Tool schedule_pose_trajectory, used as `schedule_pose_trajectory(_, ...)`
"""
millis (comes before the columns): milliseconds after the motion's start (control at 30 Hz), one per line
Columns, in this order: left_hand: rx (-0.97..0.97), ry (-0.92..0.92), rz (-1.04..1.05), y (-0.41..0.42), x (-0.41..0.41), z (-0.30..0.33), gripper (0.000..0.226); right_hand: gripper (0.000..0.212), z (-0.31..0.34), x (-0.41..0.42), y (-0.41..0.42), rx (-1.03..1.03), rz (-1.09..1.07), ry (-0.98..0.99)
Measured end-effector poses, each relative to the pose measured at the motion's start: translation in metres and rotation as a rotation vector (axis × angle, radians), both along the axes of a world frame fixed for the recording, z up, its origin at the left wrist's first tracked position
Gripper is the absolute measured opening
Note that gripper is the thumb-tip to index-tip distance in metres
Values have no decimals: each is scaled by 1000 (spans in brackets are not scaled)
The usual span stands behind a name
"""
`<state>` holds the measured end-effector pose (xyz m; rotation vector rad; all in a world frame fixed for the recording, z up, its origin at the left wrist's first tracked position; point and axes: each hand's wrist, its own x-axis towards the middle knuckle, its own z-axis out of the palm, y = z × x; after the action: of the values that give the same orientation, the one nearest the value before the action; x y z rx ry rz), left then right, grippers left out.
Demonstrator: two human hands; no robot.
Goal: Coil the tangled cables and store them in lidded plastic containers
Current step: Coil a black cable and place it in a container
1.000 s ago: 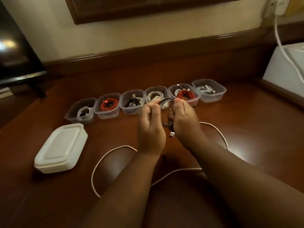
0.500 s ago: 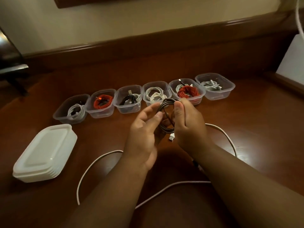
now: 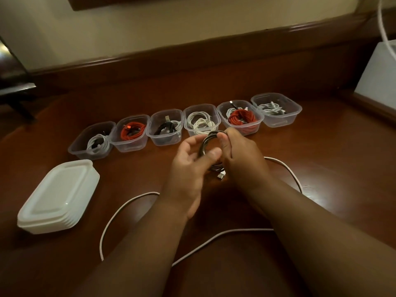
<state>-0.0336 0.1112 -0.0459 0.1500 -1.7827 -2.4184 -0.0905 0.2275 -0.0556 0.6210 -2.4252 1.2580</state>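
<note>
A dark coiled cable (image 3: 209, 144) is held upright between both hands above the table, its silver USB plug (image 3: 221, 175) hanging below. My right hand (image 3: 242, 155) grips the coil's right side, thumb over the top loop. My left hand (image 3: 191, 168) pinches the coil's left side with thumb and fingers. A long white cable (image 3: 120, 210) lies loose on the wooden table (image 3: 321, 168), looping under my forearms. Behind the hands stands a row of several clear plastic containers (image 3: 201, 118), each holding coiled cables, red, black or white. A stack of white lids (image 3: 57, 197) sits at the left.
A white box (image 3: 377, 76) with a white cord running up stands at the right edge. A raised wooden ledge (image 3: 192, 54) runs along the wall behind the containers. A dark piece of furniture (image 3: 10, 82) is at the far left.
My left hand has opened its fingers and shifted lower on the coil, turning palm up. The head view has drifted, so the containers sit a little to the left. The coil stays between both hands.
</note>
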Motion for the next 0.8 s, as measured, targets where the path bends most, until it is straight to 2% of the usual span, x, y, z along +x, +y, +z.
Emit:
schedule_pose_trajectory(100, -419, 64, 272, -1, -4, -8, 30, 25, 1, 1, 2, 61, -24, 87)
schedule_pose_trajectory(167, -575, 94, 361, -6, -5, -10, 19, 24, 2, 2, 3, 75, -45, 117)
schedule_pose_trajectory(233, -618, 64, 340, -8, -4, -9, 11, 23, 1, 0, 5, 74, -57, 109)
schedule_pose_trajectory(300, -455, -12, 266, -3, -3, -6, 9, 23, -1, -3, 6, 46, -76, 107)
schedule_pose_trajectory(400, -43, -84, 103, 3, -3, 2, 14, 23, -3, -7, 7, -32, -98, 153)
schedule_pose_trajectory(467, 107, -101, 31, 1, -2, 6, 14, 24, -3, -8, 6, -50, -96, 142)
schedule_pose_trajectory(700, 178, -186, -28, -5, 3, 11, 17, 31, 2, -6, 8, -162, -53, 16)
schedule_pose_trajectory(800, 186, -173, -83, -6, 6, 14, 17, 35, 9, -4, 7, -411, 31, -211)
